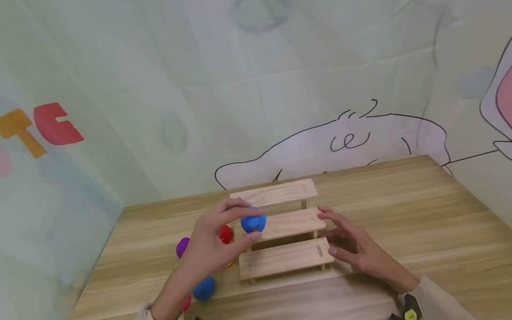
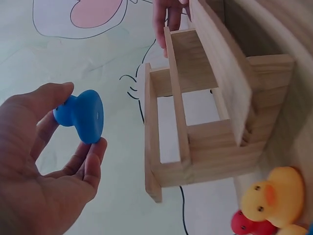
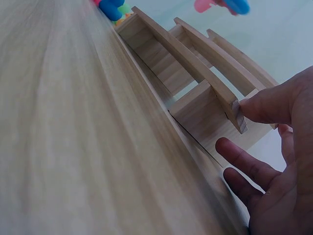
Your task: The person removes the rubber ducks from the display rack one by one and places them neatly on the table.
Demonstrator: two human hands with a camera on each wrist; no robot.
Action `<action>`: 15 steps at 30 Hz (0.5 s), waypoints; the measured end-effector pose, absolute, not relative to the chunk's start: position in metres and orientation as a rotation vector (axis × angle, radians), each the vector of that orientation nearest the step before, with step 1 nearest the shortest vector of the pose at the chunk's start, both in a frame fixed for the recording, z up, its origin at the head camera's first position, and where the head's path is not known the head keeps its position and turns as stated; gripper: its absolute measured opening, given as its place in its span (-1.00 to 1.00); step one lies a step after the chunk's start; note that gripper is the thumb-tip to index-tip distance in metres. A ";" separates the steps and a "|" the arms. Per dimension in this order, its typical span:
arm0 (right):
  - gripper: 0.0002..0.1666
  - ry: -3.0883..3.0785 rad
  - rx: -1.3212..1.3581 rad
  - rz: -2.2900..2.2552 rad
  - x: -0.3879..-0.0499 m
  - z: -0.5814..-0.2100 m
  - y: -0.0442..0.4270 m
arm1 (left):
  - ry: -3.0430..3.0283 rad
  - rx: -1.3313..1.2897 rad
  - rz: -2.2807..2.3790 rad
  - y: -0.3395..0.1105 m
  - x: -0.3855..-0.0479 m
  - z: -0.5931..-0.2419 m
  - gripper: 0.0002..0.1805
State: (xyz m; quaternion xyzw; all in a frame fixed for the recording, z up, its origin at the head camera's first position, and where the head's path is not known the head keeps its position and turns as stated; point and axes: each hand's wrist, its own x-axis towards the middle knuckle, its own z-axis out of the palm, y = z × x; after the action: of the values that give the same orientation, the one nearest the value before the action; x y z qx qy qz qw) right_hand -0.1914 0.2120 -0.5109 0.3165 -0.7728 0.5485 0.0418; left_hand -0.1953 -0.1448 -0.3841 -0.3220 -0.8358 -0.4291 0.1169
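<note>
My left hand (image 1: 208,241) pinches a blue rubber duck (image 1: 253,222) between thumb and fingertips, holding it up in front of a three-step wooden stand (image 1: 285,258). In the left wrist view, the flat base of the held duck (image 2: 93,116) faces the stand, which it does not touch. Around the right end of the stand is my right hand (image 1: 361,250), fingers spread and loosely bent. The right wrist view has that thumb (image 3: 266,105) against the end of the lowest step (image 3: 195,63), while the other fingers lie apart from it.
Left of the stand on the wooden table (image 1: 410,211) are more ducks: a blue one (image 1: 203,289), a purple one (image 1: 182,247), a red one (image 1: 225,234) and a yellow one (image 2: 279,196). My left forearm partly covers the group. Behind the table hangs a printed cloth (image 1: 278,84).
</note>
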 end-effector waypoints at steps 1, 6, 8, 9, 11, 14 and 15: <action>-0.11 -2.364 0.969 1.675 -0.191 -0.511 0.212 | -2.460 -0.928 -1.283 -0.150 -0.192 -0.386 -0.63; -0.11 -2.364 0.967 1.672 -0.190 -0.511 0.211 | -2.572 -0.794 -1.319 -0.173 -0.173 -0.394 -0.62; -0.11 -2.371 0.962 1.672 -0.190 -0.512 0.212 | -2.638 -0.728 -1.260 -0.182 -0.165 -0.396 -0.62; -0.10 -2.376 0.957 1.673 -0.190 -0.513 0.212 | -2.665 -0.699 -1.236 -0.186 -0.161 -0.397 -0.62; -0.10 -2.385 0.954 1.664 -0.191 -0.514 0.213 | -2.722 -0.639 -1.194 -0.193 -0.155 -0.399 -0.61; -0.08 -2.397 0.941 1.664 -0.192 -0.515 0.213 | -2.793 -0.557 -1.190 -0.200 -0.148 -0.402 -0.56; -0.08 -2.397 0.939 1.664 -0.192 -0.515 0.213 | -2.824 -0.519 -1.191 -0.202 -0.146 -0.403 -0.55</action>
State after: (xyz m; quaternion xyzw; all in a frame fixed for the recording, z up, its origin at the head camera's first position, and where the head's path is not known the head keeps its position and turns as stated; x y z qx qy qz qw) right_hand -0.1921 0.2129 -0.5146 0.3061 -0.7815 0.5423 0.0379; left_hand -0.1460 -0.2020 -0.4028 -0.1670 -0.9083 -0.3831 0.0166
